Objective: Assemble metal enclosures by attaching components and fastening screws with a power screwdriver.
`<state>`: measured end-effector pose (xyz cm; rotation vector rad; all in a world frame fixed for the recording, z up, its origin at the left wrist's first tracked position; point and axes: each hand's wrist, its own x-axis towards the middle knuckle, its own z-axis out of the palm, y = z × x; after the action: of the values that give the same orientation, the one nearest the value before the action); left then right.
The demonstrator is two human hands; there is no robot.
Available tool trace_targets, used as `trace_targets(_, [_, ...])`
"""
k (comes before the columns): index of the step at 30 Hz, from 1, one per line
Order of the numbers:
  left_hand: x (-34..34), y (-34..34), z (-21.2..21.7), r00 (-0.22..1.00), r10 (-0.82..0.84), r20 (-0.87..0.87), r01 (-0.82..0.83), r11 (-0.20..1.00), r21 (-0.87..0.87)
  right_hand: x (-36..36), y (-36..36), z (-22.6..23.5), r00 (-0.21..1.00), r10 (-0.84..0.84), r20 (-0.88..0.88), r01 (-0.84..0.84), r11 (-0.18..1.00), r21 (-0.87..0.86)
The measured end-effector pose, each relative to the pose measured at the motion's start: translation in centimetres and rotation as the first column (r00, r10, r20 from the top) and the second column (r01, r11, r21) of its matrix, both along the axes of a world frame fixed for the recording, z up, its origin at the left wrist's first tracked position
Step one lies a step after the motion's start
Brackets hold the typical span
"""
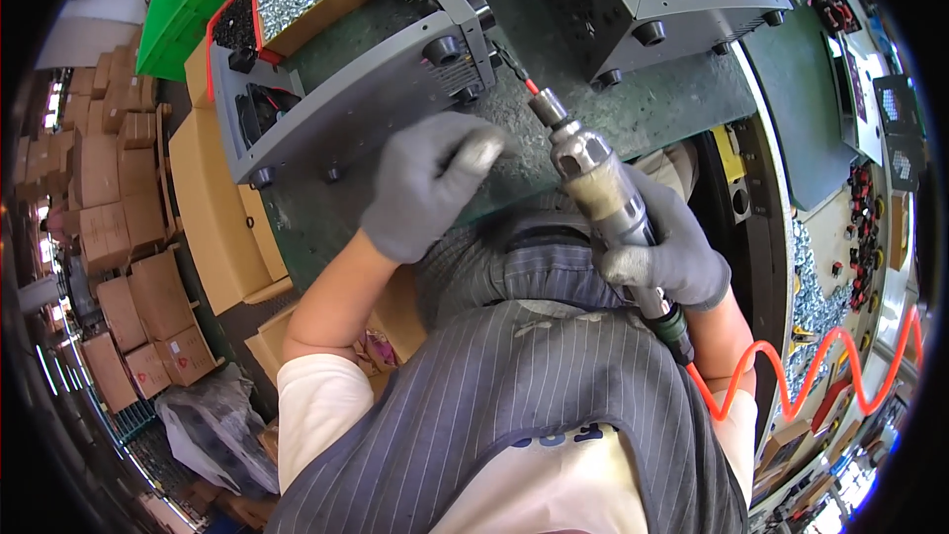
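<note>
screwdriver (601, 196) gripped in right hand (677, 247), long axis slanting forward-left, tip near grey casing (361, 99). casing ahead of left hand (423, 183), the nearer hand, its length running forward-right. left curled; i can't tell if it holds anything.

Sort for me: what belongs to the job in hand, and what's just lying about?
Likely in the job:
power driver in right hand
its coiled red hose
grey casing near left hand

Likely just lying about:
stacked cardboard boxes
green bin
plastic sheeting
</note>
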<state>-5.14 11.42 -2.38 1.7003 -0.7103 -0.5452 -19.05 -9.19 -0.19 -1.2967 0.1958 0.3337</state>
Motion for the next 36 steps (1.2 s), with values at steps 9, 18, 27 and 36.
trace_targets(9, [5.4,3.4,7.4,0.335,0.126,0.934,-0.467,0.883,0.048,1.2,0.8,0.1,1.000,0.010,0.005,-0.010,1.000,-0.011])
trace_targets(18, [6.5,1.7,6.3,0.452,-0.300,0.840,-0.436,0.748,0.501,1.2,1.3,-0.4,1.000,-0.021,0.016,0.020,0.998,0.055])
trace_targets(27, [6.8,1.8,6.0,0.583,-0.256,0.771,-0.393,0.742,0.543,1.4,1.8,-0.4,0.997,-0.024,0.074,0.027,0.999,-0.034])
trace_targets(36, [6.5,0.9,6.0,0.561,-0.277,0.780,-0.387,0.746,0.542,1.9,1.9,2.0,0.998,-0.042,-0.048,0.045,0.998,0.054])
